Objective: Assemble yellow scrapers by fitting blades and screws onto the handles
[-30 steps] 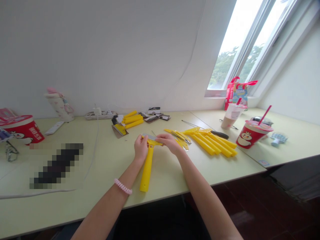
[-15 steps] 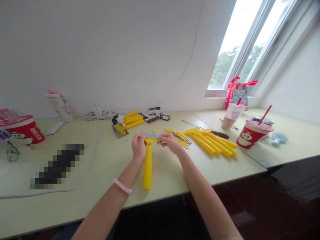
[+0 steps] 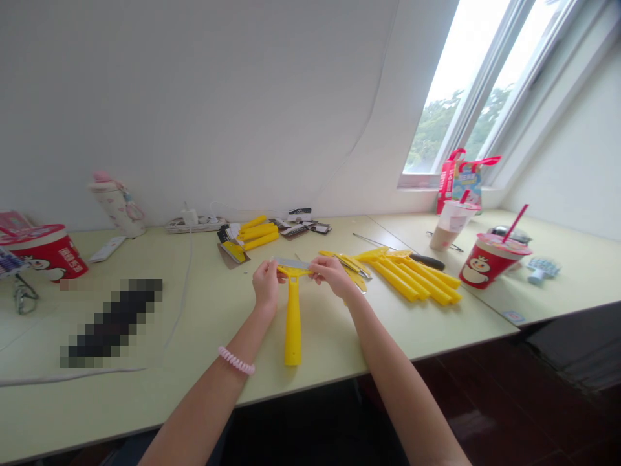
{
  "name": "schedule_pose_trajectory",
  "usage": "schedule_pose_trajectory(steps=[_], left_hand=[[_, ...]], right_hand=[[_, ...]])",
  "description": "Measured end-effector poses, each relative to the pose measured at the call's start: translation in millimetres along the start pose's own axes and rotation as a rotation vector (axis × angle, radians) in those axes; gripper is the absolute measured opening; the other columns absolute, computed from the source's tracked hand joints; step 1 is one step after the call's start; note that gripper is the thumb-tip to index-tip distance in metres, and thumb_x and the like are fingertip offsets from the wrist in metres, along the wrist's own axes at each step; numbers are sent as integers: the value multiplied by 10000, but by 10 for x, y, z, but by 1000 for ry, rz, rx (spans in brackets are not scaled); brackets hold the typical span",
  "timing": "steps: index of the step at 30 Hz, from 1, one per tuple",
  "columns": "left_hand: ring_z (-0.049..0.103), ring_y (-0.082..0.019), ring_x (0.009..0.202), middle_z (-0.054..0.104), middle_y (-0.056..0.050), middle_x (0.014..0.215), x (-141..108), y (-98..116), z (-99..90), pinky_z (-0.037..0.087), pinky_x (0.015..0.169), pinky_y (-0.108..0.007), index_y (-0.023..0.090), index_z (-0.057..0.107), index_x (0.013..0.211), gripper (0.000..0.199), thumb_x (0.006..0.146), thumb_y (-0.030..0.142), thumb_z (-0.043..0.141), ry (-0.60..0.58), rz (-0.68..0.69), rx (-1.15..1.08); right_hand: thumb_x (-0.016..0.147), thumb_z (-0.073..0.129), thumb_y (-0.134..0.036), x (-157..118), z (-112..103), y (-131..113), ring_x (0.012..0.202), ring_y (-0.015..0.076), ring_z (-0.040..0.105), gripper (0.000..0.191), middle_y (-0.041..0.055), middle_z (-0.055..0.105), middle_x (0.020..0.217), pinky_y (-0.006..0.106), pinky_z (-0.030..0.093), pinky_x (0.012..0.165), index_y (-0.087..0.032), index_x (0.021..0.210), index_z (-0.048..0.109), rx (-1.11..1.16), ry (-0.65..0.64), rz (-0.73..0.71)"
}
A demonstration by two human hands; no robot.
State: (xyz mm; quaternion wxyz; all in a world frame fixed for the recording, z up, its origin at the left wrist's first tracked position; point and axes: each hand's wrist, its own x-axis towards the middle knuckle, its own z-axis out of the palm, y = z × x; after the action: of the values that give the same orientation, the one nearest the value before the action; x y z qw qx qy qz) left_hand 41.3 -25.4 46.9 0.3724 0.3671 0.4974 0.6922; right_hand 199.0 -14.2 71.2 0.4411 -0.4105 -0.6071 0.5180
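Note:
A yellow scraper (image 3: pixel 293 323) has its handle pointing toward me and a flat grey metal blade (image 3: pixel 292 263) along its far head. My left hand (image 3: pixel 266 283) is closed on the left end of the head. At the other end, the fingers of my right hand (image 3: pixel 332 274) pinch the head and blade corner. My fingers hide both ends of the blade, so I cannot tell how it sits there. Just right of my right hand lie yellow head pieces and metal blades (image 3: pixel 358 270). Several yellow handles (image 3: pixel 412 278) lie beyond them.
Yellow scrapers with dark sleeves (image 3: pixel 257 234) and black-and-white packaging (image 3: pixel 303 226) lie at the back. A screwdriver (image 3: pixel 427 261) rests behind the handles. Red cups (image 3: pixel 490 262) stand at the right, with a milky drink (image 3: pixel 449 226). A white cable (image 3: pixel 182 304) crosses the left side.
The scraper's handle has shifted slightly right, and my left hand has moved a little left along the head. More of the blade now shows between my hands.

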Motion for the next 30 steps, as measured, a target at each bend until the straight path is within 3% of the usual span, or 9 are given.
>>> schedule_pose_trajectory(steps=[8, 13, 17, 23, 30], left_hand=[[566, -112, 488, 590, -4, 582, 3, 37, -7, 422, 431, -201, 148, 543, 666, 167, 704, 309, 514, -32, -28, -19], [606, -139, 517, 642, -40, 671, -58, 69, 38, 471, 506, -247, 134, 572, 815, 315, 693, 424, 560, -244, -224, -149], [589, -154, 456, 648, -78, 627, -124, 44, 97, 466, 485, -271, 94, 566, 842, 326, 728, 395, 518, -410, -320, -137], [529, -124, 391, 597, -44, 497, -145, 73, 88, 406, 412, -226, 107, 517, 763, 231, 721, 333, 502, -324, -243, -140], [473, -109, 334, 565, -18, 450, -161, 96, 67, 342, 350, -206, 131, 508, 719, 243, 710, 373, 510, -324, -206, -80]], right_hand=[[648, 585, -291, 0, 3, 0, 448, 73, 419, 158, -8, 551, 531, 218, 319, 462, -159, 565, 556, -11, 14, -21], [629, 591, -288, 24, -7, 35, 443, 69, 411, 152, -16, 542, 521, 214, 310, 466, -157, 563, 549, 48, 36, -41], [639, 594, -298, 21, 7, 50, 439, 68, 410, 166, -29, 516, 500, 213, 306, 468, -159, 564, 543, 50, 40, -65], [653, 591, -292, 18, 46, 70, 456, 70, 413, 156, -26, 526, 528, 216, 305, 474, -161, 587, 539, 56, -9, -72], [655, 564, -264, 19, 36, 97, 464, 65, 396, 141, -50, 456, 514, 206, 277, 474, -173, 587, 480, 146, -81, -27]])
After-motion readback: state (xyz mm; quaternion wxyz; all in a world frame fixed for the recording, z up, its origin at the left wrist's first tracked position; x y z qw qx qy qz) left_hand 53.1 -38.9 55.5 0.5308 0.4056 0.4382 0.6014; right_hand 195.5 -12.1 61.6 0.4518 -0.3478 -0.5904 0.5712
